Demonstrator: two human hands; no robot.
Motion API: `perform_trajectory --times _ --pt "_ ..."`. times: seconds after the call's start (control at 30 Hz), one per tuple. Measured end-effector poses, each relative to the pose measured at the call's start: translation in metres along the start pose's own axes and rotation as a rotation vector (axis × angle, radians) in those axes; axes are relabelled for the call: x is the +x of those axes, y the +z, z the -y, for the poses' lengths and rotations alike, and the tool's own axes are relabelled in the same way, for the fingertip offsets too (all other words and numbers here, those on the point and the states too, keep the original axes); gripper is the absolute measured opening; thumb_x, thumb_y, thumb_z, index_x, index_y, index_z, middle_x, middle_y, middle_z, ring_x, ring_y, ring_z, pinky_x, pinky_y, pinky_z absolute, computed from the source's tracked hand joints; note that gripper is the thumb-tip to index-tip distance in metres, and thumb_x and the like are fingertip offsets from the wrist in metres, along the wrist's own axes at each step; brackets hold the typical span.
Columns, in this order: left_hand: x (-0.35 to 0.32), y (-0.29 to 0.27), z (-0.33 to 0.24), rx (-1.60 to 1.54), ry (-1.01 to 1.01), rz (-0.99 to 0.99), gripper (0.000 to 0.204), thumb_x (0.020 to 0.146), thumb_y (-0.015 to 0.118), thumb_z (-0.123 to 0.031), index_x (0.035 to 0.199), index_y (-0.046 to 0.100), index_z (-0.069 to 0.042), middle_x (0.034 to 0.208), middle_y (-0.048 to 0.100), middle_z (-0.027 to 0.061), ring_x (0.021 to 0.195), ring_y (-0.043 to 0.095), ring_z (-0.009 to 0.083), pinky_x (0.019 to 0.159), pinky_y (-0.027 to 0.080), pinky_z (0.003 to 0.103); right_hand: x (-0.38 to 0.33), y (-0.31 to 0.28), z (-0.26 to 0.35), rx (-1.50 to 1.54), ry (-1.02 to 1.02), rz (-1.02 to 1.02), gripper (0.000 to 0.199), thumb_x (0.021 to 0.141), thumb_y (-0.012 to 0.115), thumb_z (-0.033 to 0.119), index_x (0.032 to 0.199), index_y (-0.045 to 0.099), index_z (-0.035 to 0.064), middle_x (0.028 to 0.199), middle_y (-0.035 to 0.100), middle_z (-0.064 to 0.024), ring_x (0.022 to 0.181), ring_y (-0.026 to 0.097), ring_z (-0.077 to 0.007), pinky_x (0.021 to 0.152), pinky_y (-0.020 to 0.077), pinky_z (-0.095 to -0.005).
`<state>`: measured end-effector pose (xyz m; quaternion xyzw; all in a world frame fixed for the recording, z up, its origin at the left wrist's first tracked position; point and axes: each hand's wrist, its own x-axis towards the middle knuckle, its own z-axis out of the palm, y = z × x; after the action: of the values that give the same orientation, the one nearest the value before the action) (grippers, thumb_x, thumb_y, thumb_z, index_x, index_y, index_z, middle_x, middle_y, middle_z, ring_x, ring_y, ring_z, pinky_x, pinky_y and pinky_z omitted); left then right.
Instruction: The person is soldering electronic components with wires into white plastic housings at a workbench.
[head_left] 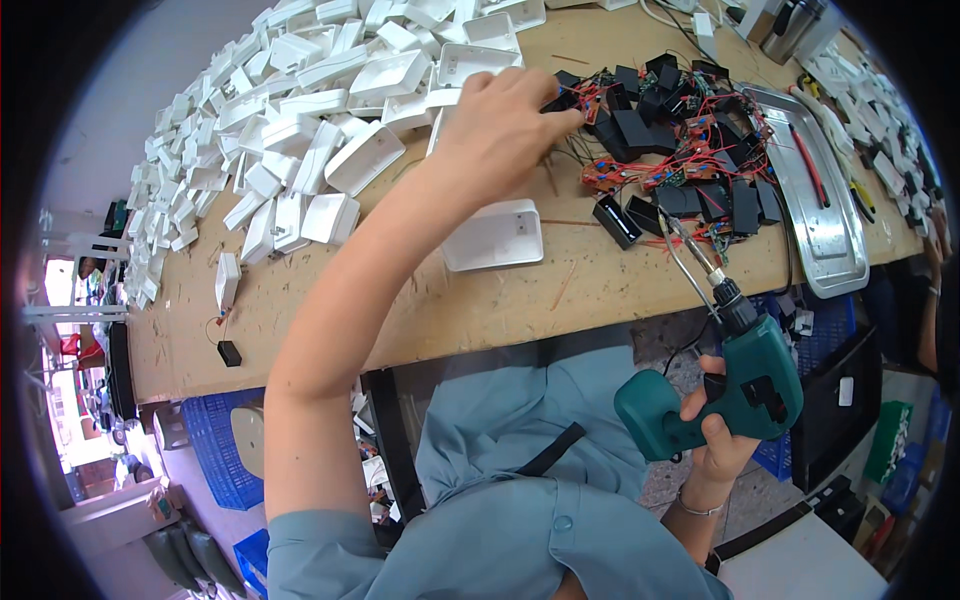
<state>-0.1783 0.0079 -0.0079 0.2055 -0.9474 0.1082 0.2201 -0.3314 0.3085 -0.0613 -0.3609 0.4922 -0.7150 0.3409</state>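
Note:
My left hand [505, 130] reaches over the bench to the left edge of a heap of small circuit boards [605, 175] with red wires and black rectangular cases. Its thumb stands apart from the bent forefinger; some fingertips are hidden. Under that wrist lies an open white plastic box [492, 236]. In my right hand [722, 445] is a green soldering gun [765, 375], a finger at its black trigger. A thin metal tube runs beside its shaft, and the tip points at the heap's near edge, by a black case [617, 222].
White plastic housings [390, 75] pile high across the bench's left and back. A metal tray [835, 245] holding a red pen-like stick [808, 165] lies right of the heap. Near the front left, a white housing [227, 282] is wired to a black block [230, 353]. At far right, another person's arm [930, 310] shows.

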Motion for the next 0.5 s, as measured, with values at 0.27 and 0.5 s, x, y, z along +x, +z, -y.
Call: perform_trajectory --times 0.27,0.5 --pt "0.034 0.016 0.039 -0.355 -0.019 0.111 0.010 0.076 0.062 -0.014 0.084 0.066 -0.010 0.097 0.060 0.0032 0.093 0.055 0.0172 0.078 0.040 0.036 0.002 -0.011 0.004 0.036 0.008 -0.064 0.066 0.075 0.068 0.019 0.125 0.033 -0.0044 0.112 0.051 -0.0230 0.065 0.056 -0.0151 0.056 0.0484 -0.0261" --pt "0.035 -0.025 0.045 -1.146 -0.544 -0.138 0.019 0.083 0.059 -0.017 0.093 0.062 -0.001 0.088 0.063 0.0031 0.085 0.057 0.0104 0.074 0.046 0.027 0.014 -0.012 0.003 0.104 -0.028 -0.031 0.064 0.077 0.066 0.015 0.127 0.031 -0.0045 0.114 0.049 -0.0248 0.066 0.056 -0.0153 0.057 0.0487 -0.0256"
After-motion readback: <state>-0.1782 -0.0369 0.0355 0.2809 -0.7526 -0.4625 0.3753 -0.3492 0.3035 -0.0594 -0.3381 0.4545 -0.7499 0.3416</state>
